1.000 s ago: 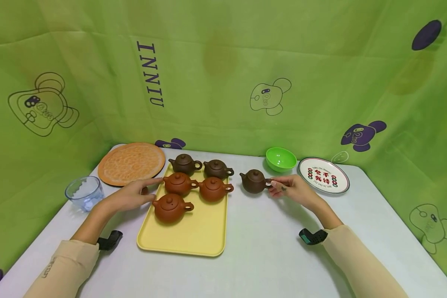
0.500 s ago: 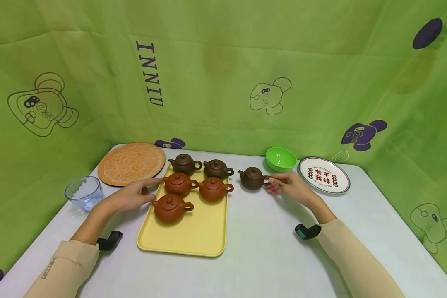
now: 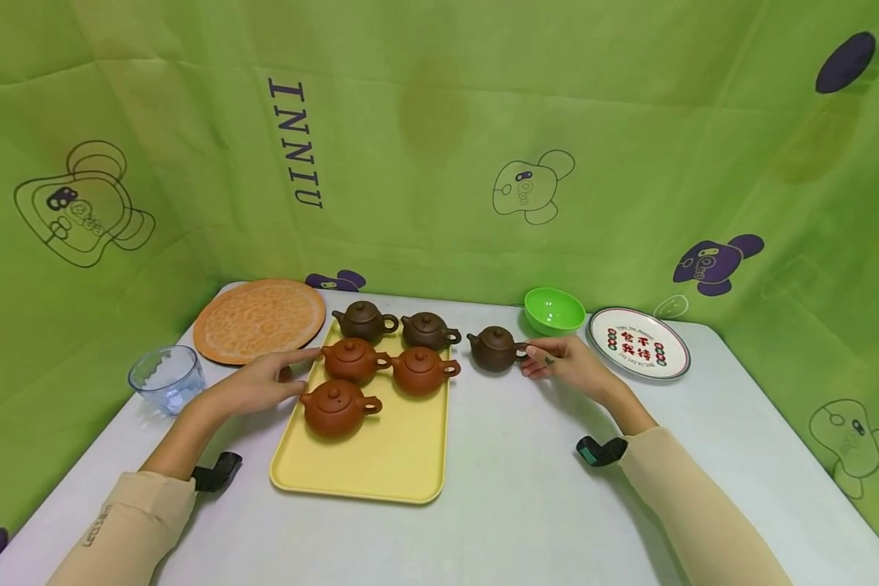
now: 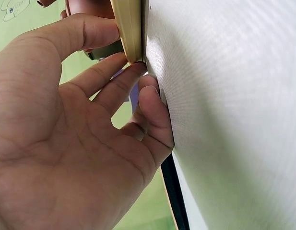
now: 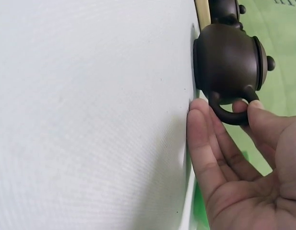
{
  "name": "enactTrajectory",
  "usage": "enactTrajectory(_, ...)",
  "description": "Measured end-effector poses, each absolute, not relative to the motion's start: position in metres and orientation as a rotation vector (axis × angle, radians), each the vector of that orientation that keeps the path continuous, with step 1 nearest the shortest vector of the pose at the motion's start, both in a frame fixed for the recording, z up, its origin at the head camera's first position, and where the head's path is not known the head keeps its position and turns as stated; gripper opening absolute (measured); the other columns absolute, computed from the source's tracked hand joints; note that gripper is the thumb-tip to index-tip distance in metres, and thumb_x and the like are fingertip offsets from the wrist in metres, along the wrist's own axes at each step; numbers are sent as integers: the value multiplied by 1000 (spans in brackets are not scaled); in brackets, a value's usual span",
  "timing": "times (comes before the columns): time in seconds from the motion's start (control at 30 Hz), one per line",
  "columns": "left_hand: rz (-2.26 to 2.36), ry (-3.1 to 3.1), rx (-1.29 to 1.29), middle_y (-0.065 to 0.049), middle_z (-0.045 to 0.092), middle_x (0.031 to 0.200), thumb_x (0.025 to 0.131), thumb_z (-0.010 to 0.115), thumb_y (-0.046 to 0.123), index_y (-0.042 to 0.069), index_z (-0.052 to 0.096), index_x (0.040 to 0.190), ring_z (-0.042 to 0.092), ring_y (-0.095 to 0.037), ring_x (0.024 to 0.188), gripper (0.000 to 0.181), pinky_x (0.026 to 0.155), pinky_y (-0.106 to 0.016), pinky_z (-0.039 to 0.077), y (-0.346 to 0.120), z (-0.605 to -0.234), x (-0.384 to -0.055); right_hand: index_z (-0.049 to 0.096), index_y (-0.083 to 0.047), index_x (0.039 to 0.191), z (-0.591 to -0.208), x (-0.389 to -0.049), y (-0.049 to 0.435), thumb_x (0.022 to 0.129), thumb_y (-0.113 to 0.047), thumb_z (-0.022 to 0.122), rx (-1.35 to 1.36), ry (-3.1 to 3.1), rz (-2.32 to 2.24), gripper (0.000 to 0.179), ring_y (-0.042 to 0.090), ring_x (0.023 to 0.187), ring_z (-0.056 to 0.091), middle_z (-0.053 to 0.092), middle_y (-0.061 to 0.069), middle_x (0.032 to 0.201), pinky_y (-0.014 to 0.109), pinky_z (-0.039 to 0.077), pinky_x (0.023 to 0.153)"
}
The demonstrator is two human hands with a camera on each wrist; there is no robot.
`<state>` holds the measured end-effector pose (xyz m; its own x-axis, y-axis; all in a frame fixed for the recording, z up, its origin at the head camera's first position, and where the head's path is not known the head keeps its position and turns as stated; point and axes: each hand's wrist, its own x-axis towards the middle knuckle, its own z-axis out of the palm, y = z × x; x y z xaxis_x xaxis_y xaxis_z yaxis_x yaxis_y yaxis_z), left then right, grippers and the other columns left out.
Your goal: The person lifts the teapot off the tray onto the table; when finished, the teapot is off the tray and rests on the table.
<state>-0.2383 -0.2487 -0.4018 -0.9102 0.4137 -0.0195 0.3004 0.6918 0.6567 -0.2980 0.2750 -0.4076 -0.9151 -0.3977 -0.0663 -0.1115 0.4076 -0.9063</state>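
My right hand (image 3: 567,366) pinches the loop handle of a dark brown teapot (image 3: 493,350) between thumb and index finger. In the right wrist view this teapot (image 5: 229,60) stands upright, its base at the white tabletop. The spout points left towards a yellow tray (image 3: 381,472). On that tray sit two more dark brown teapots (image 3: 365,323) at the back and three reddish-brown teapots (image 3: 334,409) in front of them. My left hand (image 3: 252,387) is at the tray's left edge. Its thumb and fingertips touch the rim (image 4: 129,33) from outside, nothing gripped.
Left of the tray lie a round orange-brown mat (image 3: 260,320) and a clear bluish glass bowl (image 3: 167,382). Behind my right hand stand a green bowl (image 3: 554,312) and a white plate (image 3: 639,343) with red characters. Green printed cloth (image 3: 425,106) hangs around the table.
My right hand has carried the dark brown teapot slightly left and back, closer to the tray. My left hand stays at the tray's edge, and the teapots on the tray have not moved.
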Motion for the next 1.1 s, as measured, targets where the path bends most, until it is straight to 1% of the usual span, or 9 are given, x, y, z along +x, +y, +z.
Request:
enactTrajectory(0.1, 1023, 2732, 571, -5, 58, 90, 95, 64, 11, 6, 49, 158, 51, -15, 79, 65, 66, -26, 43, -249, -401, -238, 58, 15, 141, -407, -299, 274, 109, -8, 56, -436, 2393, -1523, 40, 22, 99, 79, 71, 36, 120, 34, 63, 90)
enactTrajectory(0.2, 1027, 2726, 586, -5, 59, 92, 95, 64, 11, 4, 48, 158, 51, -16, 80, 65, 66, -26, 43, -248, -400, -238, 58, 15, 141, -407, -300, 273, 109, -8, 55, -421, 2397, -1526, 40, 21, 99, 79, 71, 36, 121, 34, 64, 90)
enactTrajectory(0.5, 1029, 2725, 589, -3, 57, 87, 95, 66, 11, 3, 48, 158, 50, -15, 78, 66, 64, -25, 43, -247, -400, -239, 58, 14, 141, -405, -298, 274, 109, -10, 57, -426, 2402, -1530, 41, 19, 96, 79, 71, 36, 121, 34, 64, 88)
enactTrajectory(0.67, 1034, 2727, 598, -4, 58, 88, 95, 66, 10, 2, 50, 157, 51, -15, 78, 65, 65, -25, 42, -247, -401, -238, 57, 15, 142, -404, -294, 277, 106, -5, 58, -431, 2467, -1505, 41, 16, 88, 77, 70, 38, 120, 32, 64, 82)
enactTrajectory(0.77, 1042, 2729, 610, -9, 64, 104, 95, 65, 10, 1, 50, 156, 50, -16, 81, 64, 65, -26, 43, -247, -402, -237, 59, 14, 140, -401, -291, 277, 105, -2, 59, -412, 2542, -1478, 39, 14, 84, 75, 71, 37, 117, 31, 64, 77)
enactTrajectory(0.9, 1038, 2737, 608, -14, 65, 125, 95, 64, 9, 2, 50, 157, 51, -17, 85, 64, 66, -26, 43, -248, -404, -237, 63, 14, 135, -391, -287, 277, 105, -4, 59, -428, 2614, -1465, 35, 16, 81, 76, 70, 37, 118, 34, 65, 73)
enactTrajectory(1.0, 1025, 2736, 595, -13, 65, 121, 95, 63, 10, 4, 49, 158, 51, -18, 86, 64, 67, -27, 44, -249, -404, -238, 66, 15, 130, -383, -283, 273, 105, -6, 60, -465, 2653, -1468, 33, 13, 80, 76, 70, 37, 119, 34, 64, 72)
enactTrajectory(1.1, 1015, 2735, 591, -10, 65, 109, 95, 63, 10, 5, 49, 158, 51, -19, 85, 65, 67, -27, 44, -250, -403, -239, 68, 15, 127, -375, -281, 267, 105, -7, 62, -499, 2663, -1474, 32, 9, 79, 73, 71, 37, 116, 29, 63, 71)
